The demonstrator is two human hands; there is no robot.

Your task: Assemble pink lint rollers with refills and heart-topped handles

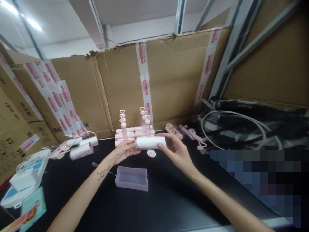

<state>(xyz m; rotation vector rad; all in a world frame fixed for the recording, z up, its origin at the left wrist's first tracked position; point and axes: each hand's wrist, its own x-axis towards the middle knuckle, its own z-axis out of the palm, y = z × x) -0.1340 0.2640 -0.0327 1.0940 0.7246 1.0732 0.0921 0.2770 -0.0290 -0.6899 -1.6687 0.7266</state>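
Note:
A white cylinder with a pink end (pixel 151 142) lies level between my two hands above the black table. My left hand (pixel 125 151) has its fingers closed on the cylinder's left end. On the right end, my right hand (pixel 175 148) grips with the thumb in front and the fingers behind. Just below the cylinder, a small pale pink disc (pixel 151 153) rests on the table. Nearer to me stands an open, translucent lilac tray (pixel 132 187). Behind my hands are stacked pink cylinders (pixel 125 130) and upright bubble wands with heart-shaped tops (pixel 122 116).
White and pink cylinders with cables (pixel 82 150) lie at left, near a power strip (pixel 36 170) and a teal card (pixel 33 206). Pink parts (pixel 173 131) and a looped white cable (pixel 231 112) are at right. Cardboard walls (pixel 120 80) close off the back.

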